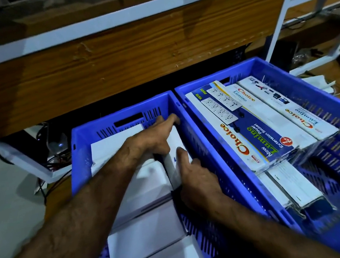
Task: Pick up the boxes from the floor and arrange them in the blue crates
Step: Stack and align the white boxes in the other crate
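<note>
1. Both hands work a white box (175, 149) on edge into the left blue crate (84, 139), against its right wall.
2. The box's long axis runs away from the person; the left hand (147, 142) holds the far end, its fingers (165, 119) curled over the top.
3. The right hand (194, 179) grips the near end, closest to the wall.
4. Downward seating looks next.

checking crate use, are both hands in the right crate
No, the left hand and right hand are both in the left crate, on a white box.
</note>
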